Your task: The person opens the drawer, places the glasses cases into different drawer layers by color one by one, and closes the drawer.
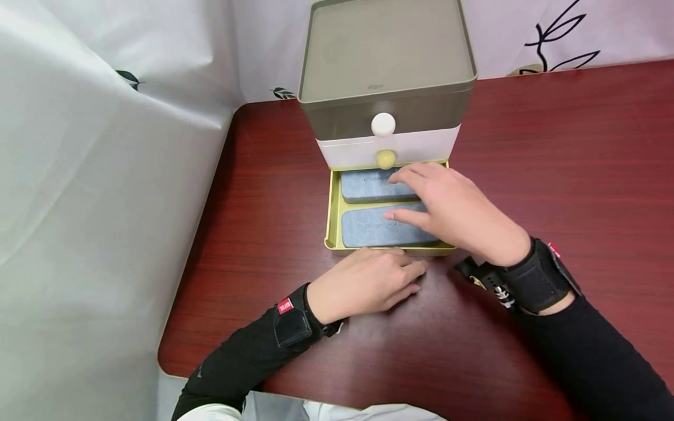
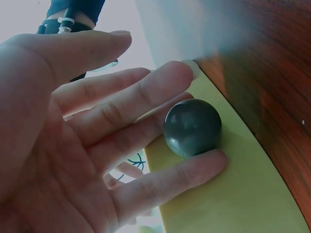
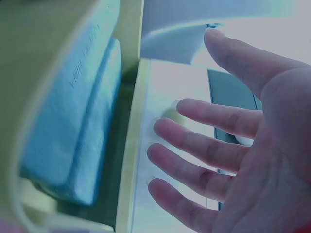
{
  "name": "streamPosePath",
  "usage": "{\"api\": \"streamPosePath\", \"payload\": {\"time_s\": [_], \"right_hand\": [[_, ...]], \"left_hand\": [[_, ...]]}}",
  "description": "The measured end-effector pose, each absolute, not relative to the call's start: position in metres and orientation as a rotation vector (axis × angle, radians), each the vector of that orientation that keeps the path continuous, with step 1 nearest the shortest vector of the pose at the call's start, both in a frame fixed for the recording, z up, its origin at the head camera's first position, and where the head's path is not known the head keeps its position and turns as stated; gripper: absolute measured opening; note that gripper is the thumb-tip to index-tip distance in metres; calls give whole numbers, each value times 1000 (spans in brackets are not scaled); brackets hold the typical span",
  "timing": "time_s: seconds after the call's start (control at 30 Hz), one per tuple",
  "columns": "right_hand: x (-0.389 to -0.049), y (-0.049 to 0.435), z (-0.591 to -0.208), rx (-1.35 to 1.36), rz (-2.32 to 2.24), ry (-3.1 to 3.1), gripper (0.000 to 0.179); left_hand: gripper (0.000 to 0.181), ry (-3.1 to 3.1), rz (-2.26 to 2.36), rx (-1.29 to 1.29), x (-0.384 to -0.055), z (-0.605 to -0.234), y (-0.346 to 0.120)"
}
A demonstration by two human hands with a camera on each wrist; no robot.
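Note:
In the head view, a low yellow-green drawer [image 1: 336, 206] stands pulled out of a stacked drawer unit. Two blue oblong cases with printed lettering lie in it, a rear case [image 1: 363, 186] and a front case [image 1: 368, 229]. My right hand [image 1: 455, 204] hovers over their right part with thumb and fingers spread, holding nothing. My left hand [image 1: 365, 285] is at the drawer's front. In the left wrist view, its extended fingers lie around a dark round knob [image 2: 192, 127] on the yellow front panel [image 2: 243, 194], one fingertip right at the knob's underside, the thumb apart from it.
Above the drawer are a white tier [image 1: 347, 153] with a yellow knob [image 1: 386, 159] and a grey-brown tier [image 1: 342, 121] with a white knob [image 1: 383, 124]. The unit stands at the back of a reddish wooden table [image 1: 568, 169]. White sheeting [image 1: 105, 193] hangs along the left side.

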State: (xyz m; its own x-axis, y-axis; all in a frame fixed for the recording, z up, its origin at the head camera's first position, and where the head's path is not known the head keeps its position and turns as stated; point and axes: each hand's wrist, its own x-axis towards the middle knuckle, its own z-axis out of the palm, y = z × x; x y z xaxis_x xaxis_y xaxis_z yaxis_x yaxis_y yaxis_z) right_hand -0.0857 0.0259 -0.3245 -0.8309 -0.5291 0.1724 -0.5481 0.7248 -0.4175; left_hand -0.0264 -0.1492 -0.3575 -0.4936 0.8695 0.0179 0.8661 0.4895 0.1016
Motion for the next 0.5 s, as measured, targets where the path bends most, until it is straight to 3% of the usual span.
{"api": "streamPosePath", "payload": {"time_s": [0.5], "right_hand": [[-90, 37, -317, 865, 759, -2846, 44]], "left_hand": [[12, 2698, 235, 1528, -31, -350, -149]]}}
